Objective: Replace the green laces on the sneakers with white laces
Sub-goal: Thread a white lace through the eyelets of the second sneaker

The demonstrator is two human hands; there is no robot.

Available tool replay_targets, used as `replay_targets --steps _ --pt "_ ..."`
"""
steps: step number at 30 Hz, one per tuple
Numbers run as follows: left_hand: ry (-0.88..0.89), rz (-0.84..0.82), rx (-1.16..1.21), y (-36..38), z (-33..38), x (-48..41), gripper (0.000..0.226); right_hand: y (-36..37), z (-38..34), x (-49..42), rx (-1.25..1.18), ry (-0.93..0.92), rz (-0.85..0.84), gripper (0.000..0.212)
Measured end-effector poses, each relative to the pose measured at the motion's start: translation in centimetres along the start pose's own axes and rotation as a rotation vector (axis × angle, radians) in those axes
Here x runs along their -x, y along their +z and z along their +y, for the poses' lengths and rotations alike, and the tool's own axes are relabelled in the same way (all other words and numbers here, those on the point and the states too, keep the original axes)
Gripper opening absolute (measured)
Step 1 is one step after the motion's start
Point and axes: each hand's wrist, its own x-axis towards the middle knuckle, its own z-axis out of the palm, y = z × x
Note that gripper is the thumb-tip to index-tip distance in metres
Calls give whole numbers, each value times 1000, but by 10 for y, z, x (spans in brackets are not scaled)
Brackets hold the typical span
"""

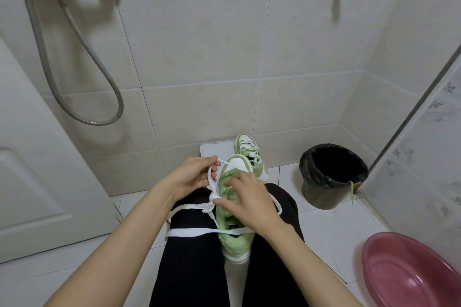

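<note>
A green sneaker (pixel 233 239) with a white toe cap lies between my knees, toe pointing away from me. My left hand (pixel 193 174) pinches a loop of white lace (pixel 212 177) at the shoe's left side. My right hand (pixel 245 197) rests on the tongue and pinches the lace near the eyelets. The lace's loose ends trail across my black trousers (pixel 189 257). A second green sneaker (pixel 248 148), laced in white, stands on a white lid (pixel 217 149) by the wall.
A black bin (pixel 333 177) stands at the right with a green lace (pixel 352 190) hanging over its rim. A pink basin (pixel 411 271) sits at the lower right. A shower hose (pixel 82 65) hangs on the tiled wall, and a white door (pixel 37 157) is at left.
</note>
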Motion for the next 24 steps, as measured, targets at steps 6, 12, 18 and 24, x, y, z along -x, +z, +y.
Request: replay_targets --steps 6,12,18,24 --pt "69 54 -60 -13 11 -5 15 -9 13 -2 -333 70 -22 16" --pt "100 71 -295 -33 21 -21 19 -31 71 8 15 351 -104 19" --pt "124 5 -267 -27 18 -29 20 -31 51 -14 -172 254 60 31" --pt "296 -66 -627 -25 21 -30 9 -13 9 -89 -347 153 -94 35"
